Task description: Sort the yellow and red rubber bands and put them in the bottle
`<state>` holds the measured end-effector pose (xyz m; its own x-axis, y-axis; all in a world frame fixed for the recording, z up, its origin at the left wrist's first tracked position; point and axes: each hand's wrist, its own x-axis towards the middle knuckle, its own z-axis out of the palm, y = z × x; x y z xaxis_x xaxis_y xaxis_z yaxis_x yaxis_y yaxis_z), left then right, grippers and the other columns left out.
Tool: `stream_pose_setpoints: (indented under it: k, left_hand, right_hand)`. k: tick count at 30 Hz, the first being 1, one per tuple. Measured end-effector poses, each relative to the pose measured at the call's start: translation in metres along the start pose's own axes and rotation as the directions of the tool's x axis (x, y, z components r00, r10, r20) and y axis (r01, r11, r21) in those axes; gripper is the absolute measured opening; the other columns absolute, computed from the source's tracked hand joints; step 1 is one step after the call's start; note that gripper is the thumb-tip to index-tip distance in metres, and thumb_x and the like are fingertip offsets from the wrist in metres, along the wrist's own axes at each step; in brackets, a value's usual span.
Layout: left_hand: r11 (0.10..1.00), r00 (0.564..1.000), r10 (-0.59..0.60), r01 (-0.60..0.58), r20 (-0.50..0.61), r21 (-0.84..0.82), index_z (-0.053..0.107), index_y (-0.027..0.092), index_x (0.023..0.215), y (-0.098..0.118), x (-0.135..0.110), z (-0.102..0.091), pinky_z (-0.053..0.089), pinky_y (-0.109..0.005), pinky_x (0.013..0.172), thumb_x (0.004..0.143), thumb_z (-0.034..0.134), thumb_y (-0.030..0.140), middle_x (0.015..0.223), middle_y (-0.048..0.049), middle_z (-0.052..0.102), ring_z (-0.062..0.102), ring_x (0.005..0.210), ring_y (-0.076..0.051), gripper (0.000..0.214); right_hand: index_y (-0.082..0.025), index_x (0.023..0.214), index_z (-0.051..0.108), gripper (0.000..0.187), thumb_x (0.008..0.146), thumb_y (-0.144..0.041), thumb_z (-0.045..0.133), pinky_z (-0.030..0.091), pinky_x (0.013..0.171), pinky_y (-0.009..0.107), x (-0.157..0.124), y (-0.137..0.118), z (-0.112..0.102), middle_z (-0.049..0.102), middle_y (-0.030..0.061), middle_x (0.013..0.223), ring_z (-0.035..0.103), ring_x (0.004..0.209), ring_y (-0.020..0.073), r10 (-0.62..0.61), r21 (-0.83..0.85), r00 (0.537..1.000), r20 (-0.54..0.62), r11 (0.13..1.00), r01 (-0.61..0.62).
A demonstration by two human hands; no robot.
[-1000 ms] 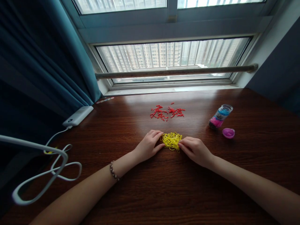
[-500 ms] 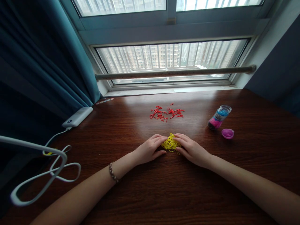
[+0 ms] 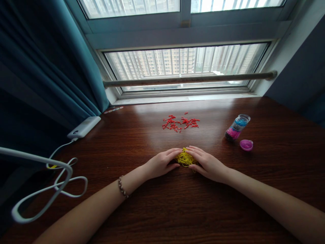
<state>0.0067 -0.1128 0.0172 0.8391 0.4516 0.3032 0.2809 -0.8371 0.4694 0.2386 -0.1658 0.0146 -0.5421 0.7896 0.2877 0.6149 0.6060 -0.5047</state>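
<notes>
**Both hands cupped around a heap of yellow bands**

A small heap of yellow rubber bands (image 3: 185, 158) lies on the dark wooden table (image 3: 177, 210), near the middle and close in front of the person. It sits directly between the two hands, which hem it in from either side.

The left hand (image 3: 162, 162) rests palm down on the table at the heap's left edge. Its fingers are stretched out and gently curved, and the tips reach over the top of the bands. The right hand (image 3: 207, 164) mirrors it on the right edge, fingers likewise long and loosely bent, lying against and partly over the heap. The fingertips of the two hands almost meet above the bands. Neither hand is closed into a fist or a pinch. Each is a shallow, open cup, and only a strip of yellow shows between them. A beaded bracelet (image 3: 122, 186) circles the left wrist.

Farther back, well apart from the hands, a loose scatter of red rubber bands (image 3: 180, 123) lies towards the window (image 3: 182, 64). To the right, a clear jar (image 3: 237, 127) holding blue, dark and pink bands lies tilted on the table, with its pink lid (image 3: 246, 145) just beside it. At the left edge a white power bank (image 3: 83, 126) rests by the teal curtain (image 3: 50, 67), its white cable (image 3: 50, 189) looping off the table.
</notes>
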Motion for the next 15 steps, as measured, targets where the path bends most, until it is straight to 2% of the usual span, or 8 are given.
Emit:
stream_pose_setpoints:
  k: [6,12,15]
  left_hand:
    - [1.000,0.999,0.014,-0.013,-0.046,0.028,0.039,0.017,0.125,-0.001,0.000,0.002,0.045,-0.036,0.094,0.082,0.051,0.026,0.121,-0.0121,0.050,0.049,0.111,-0.020,0.045]
    - [0.997,0.999,-0.002,0.006,-0.043,0.076,0.040,0.016,0.123,-0.003,-0.001,0.002,0.044,-0.036,0.094,0.082,0.051,0.029,0.120,-0.0125,0.050,0.049,0.112,-0.020,0.044]
    - [0.996,0.999,0.002,0.001,-0.036,0.088,0.041,0.016,0.122,-0.003,-0.001,0.002,0.043,-0.036,0.096,0.083,0.051,0.029,0.121,-0.0126,0.049,0.047,0.113,-0.020,0.042]
  right_hand:
    - [-0.018,0.125,0.044,0.039,0.087,-0.027,0.043,0.041,0.096,0.039,0.001,-0.001,-0.005,0.050,0.0121,0.124,0.048,0.114,0.0207,0.017,0.107,0.995,-0.095,0.994,-0.007]
    - [-0.018,0.113,0.055,0.030,0.087,-0.026,0.042,0.045,0.091,0.036,0.001,0.001,-0.005,0.057,0.0103,0.115,0.054,0.105,0.0192,0.027,0.093,0.985,-0.169,0.996,-0.011]
    - [-0.018,0.107,0.058,0.026,0.087,-0.022,0.043,0.048,0.088,0.034,0.003,-0.005,-0.018,0.060,0.0093,0.110,0.056,0.101,0.0184,-0.013,0.051,0.973,-0.230,0.998,0.025]
